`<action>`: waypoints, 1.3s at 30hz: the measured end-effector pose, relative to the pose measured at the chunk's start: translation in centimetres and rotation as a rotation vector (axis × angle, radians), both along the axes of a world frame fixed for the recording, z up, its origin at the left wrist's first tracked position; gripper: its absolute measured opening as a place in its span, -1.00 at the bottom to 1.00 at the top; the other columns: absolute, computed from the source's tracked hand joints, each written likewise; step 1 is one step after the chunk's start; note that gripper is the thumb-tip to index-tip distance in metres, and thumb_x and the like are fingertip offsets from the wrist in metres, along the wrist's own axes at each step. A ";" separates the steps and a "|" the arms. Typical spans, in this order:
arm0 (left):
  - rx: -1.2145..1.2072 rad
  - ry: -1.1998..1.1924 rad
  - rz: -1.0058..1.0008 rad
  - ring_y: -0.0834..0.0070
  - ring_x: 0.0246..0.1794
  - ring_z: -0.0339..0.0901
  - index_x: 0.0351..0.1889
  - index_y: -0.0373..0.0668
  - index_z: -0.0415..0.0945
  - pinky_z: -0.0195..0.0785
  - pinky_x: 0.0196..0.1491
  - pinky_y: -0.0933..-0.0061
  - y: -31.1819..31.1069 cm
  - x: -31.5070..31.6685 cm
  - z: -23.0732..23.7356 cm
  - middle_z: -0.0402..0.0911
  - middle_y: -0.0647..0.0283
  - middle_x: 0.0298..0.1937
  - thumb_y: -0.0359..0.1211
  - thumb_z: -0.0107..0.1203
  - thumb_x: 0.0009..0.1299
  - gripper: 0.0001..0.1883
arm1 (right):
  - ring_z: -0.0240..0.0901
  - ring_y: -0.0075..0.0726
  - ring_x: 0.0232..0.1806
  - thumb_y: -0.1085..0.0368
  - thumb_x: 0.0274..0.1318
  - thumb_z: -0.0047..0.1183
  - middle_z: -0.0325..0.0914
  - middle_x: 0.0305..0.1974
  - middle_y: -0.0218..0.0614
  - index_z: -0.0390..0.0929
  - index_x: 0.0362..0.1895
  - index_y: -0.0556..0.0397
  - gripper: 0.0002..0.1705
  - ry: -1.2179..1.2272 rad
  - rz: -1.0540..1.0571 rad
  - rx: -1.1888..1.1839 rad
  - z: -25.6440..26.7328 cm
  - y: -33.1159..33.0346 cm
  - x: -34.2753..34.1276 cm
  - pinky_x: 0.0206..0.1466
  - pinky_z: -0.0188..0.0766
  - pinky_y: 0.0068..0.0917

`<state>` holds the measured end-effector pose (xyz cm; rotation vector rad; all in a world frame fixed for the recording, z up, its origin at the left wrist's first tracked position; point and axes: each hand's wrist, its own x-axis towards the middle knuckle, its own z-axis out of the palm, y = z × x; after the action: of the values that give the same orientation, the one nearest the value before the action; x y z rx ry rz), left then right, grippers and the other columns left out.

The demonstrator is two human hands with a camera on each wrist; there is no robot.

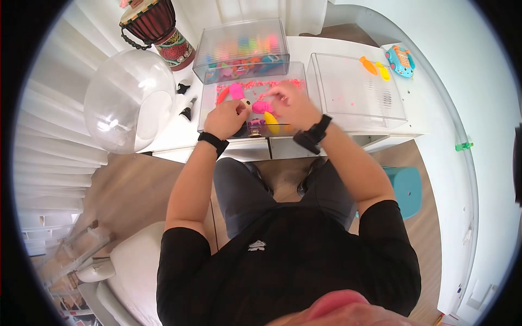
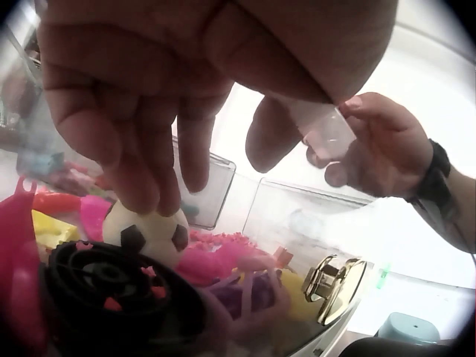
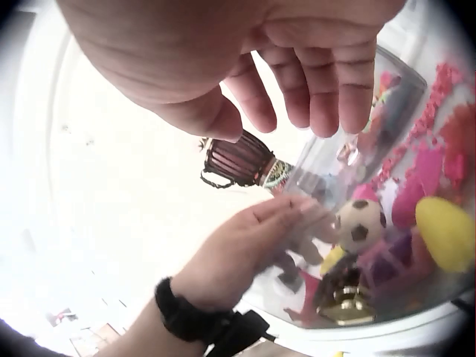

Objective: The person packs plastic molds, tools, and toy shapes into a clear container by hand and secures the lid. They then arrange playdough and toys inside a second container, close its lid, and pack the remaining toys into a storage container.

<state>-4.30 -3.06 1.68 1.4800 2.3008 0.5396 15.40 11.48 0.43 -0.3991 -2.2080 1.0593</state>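
My left hand (image 1: 224, 119) (image 2: 201, 67) reaches into a clear bin with a gold latch (image 2: 327, 286); its fingertips touch the toy soccer ball (image 2: 152, 234) (image 3: 361, 224), and the thumb is apart from it. Above the bin's right part, my right hand (image 1: 295, 106) (image 3: 260, 67) has loosely bent fingers and holds nothing visible. A clear flap or strip (image 2: 327, 135) appears between the hands in the left wrist view; which hand touches it I cannot tell. Pink pieces (image 1: 262, 106), a yellow egg-shaped toy (image 1: 271, 123) (image 3: 446, 233) and a black ridged disc (image 2: 108, 274) lie around the ball.
Behind the bin stands a clear box of colourful toys (image 1: 242, 51). To the right are another clear box (image 1: 353, 111), an orange toy (image 1: 368, 66) and a toy phone (image 1: 401, 61). A drum (image 1: 157, 32) and clear globe (image 1: 119, 103) stand left, with small black-and-white items (image 1: 187, 111).
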 end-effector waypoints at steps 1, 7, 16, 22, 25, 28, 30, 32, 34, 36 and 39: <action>-0.020 -0.018 0.016 0.16 -0.08 0.75 -0.09 -0.06 0.73 0.57 -0.01 0.13 0.0 0.1 0.1 0.80 0.16 -0.17 0.00 0.17 0.45 -0.64 | 0.61 -0.02 -0.17 0.27 0.18 0.24 0.65 -0.14 -0.12 0.68 -0.09 0.06 -0.77 0.025 -0.044 0.002 1.1 1.2 0.8 -0.04 0.56 -0.20; 0.049 0.042 -0.006 0.15 -0.09 0.75 -0.09 -0.06 0.73 0.57 -0.01 0.12 -0.1 -0.3 -0.8 0.80 0.17 -0.18 0.02 0.16 0.43 -0.62 | 0.58 0.14 0.05 0.14 0.20 0.23 0.59 0.01 0.01 0.66 0.00 0.03 -0.66 -0.299 -0.641 0.421 4.0 14.9 7.4 0.14 0.54 -0.06; 0.019 0.042 0.066 0.17 -0.10 0.75 -0.08 -0.02 0.73 0.57 -0.01 0.13 -0.1 -0.4 -1.1 0.81 0.22 -0.17 0.10 0.15 0.47 -0.58 | 0.61 0.20 0.20 0.17 0.31 0.11 0.62 0.15 0.03 0.59 0.14 0.01 -0.62 -1.052 -0.784 0.504 4.1 22.3 14.2 0.25 0.56 0.05; 0.039 0.019 0.046 0.18 -0.11 0.75 -0.08 -0.04 0.72 0.58 -0.02 0.15 -0.3 -0.5 -0.9 0.80 0.23 -0.18 0.03 0.18 0.45 -0.62 | 0.67 0.17 0.08 0.15 0.27 0.18 0.72 -0.02 0.06 0.61 0.08 0.02 -0.64 -1.041 -0.839 0.533 3.7 22.5 13.7 0.13 0.60 0.07; 0.122 0.009 0.072 0.19 -0.07 0.74 0.01 -0.04 0.70 0.58 -0.01 0.15 -0.3 -0.6 -1.8 0.79 0.23 -0.11 -0.01 0.20 0.43 -0.62 | 0.72 0.09 -0.01 0.10 0.20 0.22 0.75 -0.09 0.04 0.64 0.07 0.07 -0.56 -0.782 -0.800 0.447 5.1 19.8 11.6 0.03 0.63 -0.04; 0.205 0.041 0.083 0.20 -0.04 0.74 0.09 -0.06 0.65 0.58 0.01 0.15 -0.2 -0.8 -2.9 0.79 0.22 -0.06 -0.01 0.20 0.43 -0.57 | 0.75 0.01 -0.17 0.12 0.24 0.20 0.76 -0.23 -0.03 0.65 0.03 0.11 -0.61 -0.457 -0.510 0.267 5.8 15.6 7.8 -0.07 0.63 -0.13; 0.235 0.067 0.083 0.19 -0.03 0.74 0.14 -0.07 0.63 0.58 0.02 0.15 -0.4 -0.7 -2.9 0.78 0.22 -0.03 0.00 0.20 0.43 -0.55 | 0.72 -0.07 -0.32 0.15 0.27 0.20 0.75 -0.34 -0.11 0.66 0.01 0.12 -0.65 -0.332 -0.283 0.189 5.7 11.5 5.0 -0.16 0.61 -0.20; 0.215 0.021 0.055 0.18 -0.04 0.74 0.16 -0.10 0.60 0.57 0.03 0.14 -0.7 -0.7 -2.2 0.79 0.21 -0.08 0.00 0.19 0.46 -0.53 | 0.70 -0.16 -0.23 0.17 0.28 0.19 0.74 -0.26 -0.13 0.65 0.04 0.10 -0.66 -0.383 -0.113 0.029 5.7 6.6 2.5 -0.09 0.61 -0.23; 0.182 0.001 0.043 0.18 -0.06 0.74 0.16 -0.10 0.60 0.56 0.02 0.14 -0.5 -0.9 -2.4 0.78 0.20 -0.12 -0.01 0.15 0.51 -0.56 | 0.69 -0.12 -0.08 0.16 0.27 0.24 0.70 -0.09 -0.12 0.65 0.04 0.07 -0.65 -0.323 0.085 0.168 3.9 3.2 0.4 0.00 0.61 -0.20; 0.151 -0.015 0.033 0.17 -0.08 0.74 0.15 -0.09 0.61 0.56 0.01 0.14 -0.4 -1.2 -2.3 0.78 0.20 -0.16 -0.02 0.11 0.55 -0.59 | 0.66 -0.07 -0.04 0.16 0.26 0.24 0.65 -0.03 -0.12 0.63 0.07 0.04 -0.63 -0.315 0.099 0.297 0.8 0.9 -1.1 0.02 0.60 -0.16; 0.169 -0.069 0.004 0.16 -0.12 0.74 0.13 -0.09 0.61 0.55 -0.03 0.15 -0.5 -1.4 -1.8 0.77 0.20 -0.23 -0.05 0.02 0.62 -0.63 | 0.62 0.08 0.02 0.19 0.25 0.26 0.61 0.04 -0.12 0.60 0.12 0.01 -0.61 -0.358 0.048 0.410 -1.1 -2.9 -2.4 0.06 0.60 -0.10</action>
<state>-5.67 -3.54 -0.13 1.5076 2.2527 0.7906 12.96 8.53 -0.67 -0.3733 -2.6866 0.5621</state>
